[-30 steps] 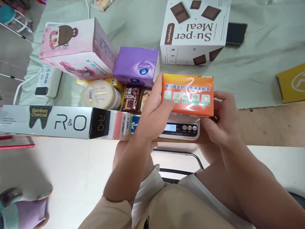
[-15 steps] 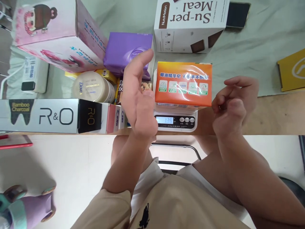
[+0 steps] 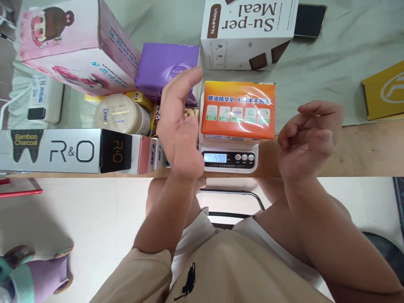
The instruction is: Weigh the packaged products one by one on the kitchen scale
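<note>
An orange soap pack point(image 3: 238, 111) with Chinese print rests on a white kitchen scale point(image 3: 229, 168) at the table's front edge. The scale's lit display appears to read 490. Just left of the pack is my left hand point(image 3: 182, 122), empty, its fingers extended and thumb apart. My right hand point(image 3: 311, 141) hovers to the right of the pack, holding nothing, with loosely curled fingers that stay apart. Neither hand appears to touch the pack. Behind my left hand stands a purple packet point(image 3: 167, 67), partly covered by it.
At left are a pink box point(image 3: 78, 50), a Dove jar point(image 3: 118, 114), a white power bank point(image 3: 47, 99) and a long R&O toothpaste box point(image 3: 53, 151). Farther back stand a white Super Meal box point(image 3: 246, 50) and a dark phone point(image 3: 311, 21). A yellow box point(image 3: 386, 92) lies at right.
The scale's reading has gone from about 139 to about 490. Both hands stay beside the soap pack, and the view has shifted slightly.
</note>
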Motion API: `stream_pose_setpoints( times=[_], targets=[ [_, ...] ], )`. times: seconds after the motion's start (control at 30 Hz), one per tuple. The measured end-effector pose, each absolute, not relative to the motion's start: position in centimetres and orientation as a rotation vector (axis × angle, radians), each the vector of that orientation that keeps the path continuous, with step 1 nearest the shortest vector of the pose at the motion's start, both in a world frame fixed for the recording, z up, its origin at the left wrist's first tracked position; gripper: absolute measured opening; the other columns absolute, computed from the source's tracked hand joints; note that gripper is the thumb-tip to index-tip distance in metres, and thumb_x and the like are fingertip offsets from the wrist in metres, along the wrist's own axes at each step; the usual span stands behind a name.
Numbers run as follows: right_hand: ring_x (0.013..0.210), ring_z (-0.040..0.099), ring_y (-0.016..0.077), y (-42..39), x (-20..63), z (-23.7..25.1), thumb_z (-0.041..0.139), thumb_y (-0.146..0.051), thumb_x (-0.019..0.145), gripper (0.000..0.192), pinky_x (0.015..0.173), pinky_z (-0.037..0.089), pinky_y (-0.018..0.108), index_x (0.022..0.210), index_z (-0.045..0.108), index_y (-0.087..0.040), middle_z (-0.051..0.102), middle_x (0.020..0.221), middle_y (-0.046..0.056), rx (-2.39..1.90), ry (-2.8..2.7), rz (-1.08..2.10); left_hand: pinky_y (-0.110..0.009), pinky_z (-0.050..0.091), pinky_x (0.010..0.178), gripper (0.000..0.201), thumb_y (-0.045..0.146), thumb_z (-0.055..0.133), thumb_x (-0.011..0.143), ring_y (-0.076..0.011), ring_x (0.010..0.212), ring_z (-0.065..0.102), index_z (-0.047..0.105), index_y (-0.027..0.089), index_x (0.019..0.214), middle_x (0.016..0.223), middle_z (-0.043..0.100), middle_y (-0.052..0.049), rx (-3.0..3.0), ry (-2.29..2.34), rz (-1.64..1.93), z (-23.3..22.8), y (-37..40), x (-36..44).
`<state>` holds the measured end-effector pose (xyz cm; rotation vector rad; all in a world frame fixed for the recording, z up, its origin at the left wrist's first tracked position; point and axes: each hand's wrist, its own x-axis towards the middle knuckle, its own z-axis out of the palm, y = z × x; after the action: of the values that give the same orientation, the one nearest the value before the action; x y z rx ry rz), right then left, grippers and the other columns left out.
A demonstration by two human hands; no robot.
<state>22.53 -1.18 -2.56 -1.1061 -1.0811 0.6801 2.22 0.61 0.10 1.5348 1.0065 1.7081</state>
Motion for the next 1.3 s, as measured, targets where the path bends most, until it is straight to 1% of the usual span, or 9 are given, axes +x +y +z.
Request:
stream_pose_setpoints(
  times=[0.33,0.5,0.67,0.83,0.93,1.07,1.2,1.27,1.3],
  targets=[
    [0.04,0.032,0.0073,-1.1,22.7,-2.5,0.061,-0.066,0.081,0.046,0.035,0.019,0.025,0.095,0.058,-0.023,0.042,0.057,-0.007,-1.086,-1.071,0.702,-0.044,0.044,0.121,0.038,0.049,0.057,0.093,-0.028,0.134,0.06,0.077,0.042,0.125,0.131,0.073,0.003,1.578,0.955,1.744,-0.5,1.2,2.1],
    [0.043,0.033,0.0074,-1.1,22.8,-2.4,0.06,-0.071,0.084,0.051,0.037,0.022,0.023,0.098,0.056,-0.022,0.042,0.061,-0.008,-1.105,-1.088,0.723,-0.046,0.046,0.119,0.039,0.046,0.054,0.097,-0.0282,0.132,0.06,0.078,0.033,0.124,0.133,0.07,-0.003,1.698,0.9,1.709,-1.0,1.6,1.7],
    [0.043,0.033,0.0073,-1.1,22.9,-2.5,0.059,-0.072,0.084,0.052,0.037,0.022,0.023,0.098,0.056,-0.022,0.043,0.061,-0.008,-1.105,-1.069,0.72,-0.042,0.045,0.121,0.04,0.047,0.049,0.102,-0.0258,0.136,0.058,0.073,0.033,0.13,0.137,0.067,-0.001,1.774,0.914,1.642,-1.3,1.7,1.4],
    [0.042,0.033,0.0066,-1.0,22.8,-2.5,0.06,-0.069,0.085,0.05,0.037,0.022,0.022,0.098,0.056,-0.021,0.042,0.061,-0.009,-1.114,-1.073,0.714,-0.043,0.051,0.116,0.041,0.044,0.048,0.102,-0.0258,0.133,0.06,0.074,0.029,0.13,0.138,0.066,-0.004,1.805,0.823,1.714,-1.8,1.9,1.5],
    [0.042,0.032,0.0064,-0.9,22.9,-2.4,0.06,-0.069,0.086,0.05,0.036,0.022,0.022,0.099,0.056,-0.021,0.041,0.061,-0.009,-1.097,-1.07,0.701,-0.043,0.05,0.118,0.036,0.041,0.052,0.101,-0.0255,0.135,0.059,0.074,0.029,0.128,0.141,0.064,-0.004,1.771,0.821,1.66,-2.0,1.9,1.6],
    [0.044,0.03,0.0064,-0.7,22.9,-2.5,0.059,-0.068,0.088,0.049,0.035,0.021,0.021,0.099,0.055,-0.02,0.039,0.062,-0.008,-1.079,-1.094,0.684,-0.039,0.049,0.118,0.038,0.041,0.051,0.102,-0.0235,0.135,0.059,0.072,0.025,0.13,0.141,0.063,-0.005,1.793,0.798,1.663,-1.6,1.6,1.8],
    [0.045,0.03,0.0069,-0.6,22.8,-2.8,0.051,-0.061,0.095,0.041,0.037,0.022,0.021,0.102,0.057,-0.021,0.037,0.064,-0.007,-1.05,-1.192,0.618,-0.045,0.046,0.119,0.036,0.044,0.051,0.102,-0.0276,0.136,0.057,0.072,0.028,0.126,0.14,0.06,-0.007,1.722,0.901,1.566,-0.9,1.1,2.1],
    [0.047,0.032,0.0065,-0.6,22.8,-3.0,0.05,-0.058,0.096,0.038,0.04,0.022,0.022,0.105,0.059,-0.022,0.039,0.068,-0.005,-1.049,-1.239,0.586,-0.047,0.046,0.121,0.036,0.048,0.052,0.101,-0.0292,0.139,0.054,0.071,0.031,0.127,0.141,0.058,-0.006,1.711,0.928,1.539,-0.6,0.9,2.2],
    [0.05,0.035,0.0066,-0.6,22.9,-3.1,0.052,-0.057,0.095,0.037,0.042,0.025,0.022,0.108,0.06,-0.023,0.042,0.072,-0.004,-1.054,-1.257,0.576,-0.048,0.046,0.121,0.037,0.05,0.053,0.1,-0.0297,0.141,0.053,0.07,0.032,0.127,0.142,0.058,-0.006,1.706,0.936,1.533,-0.5,0.8,2.2]
  ],
)
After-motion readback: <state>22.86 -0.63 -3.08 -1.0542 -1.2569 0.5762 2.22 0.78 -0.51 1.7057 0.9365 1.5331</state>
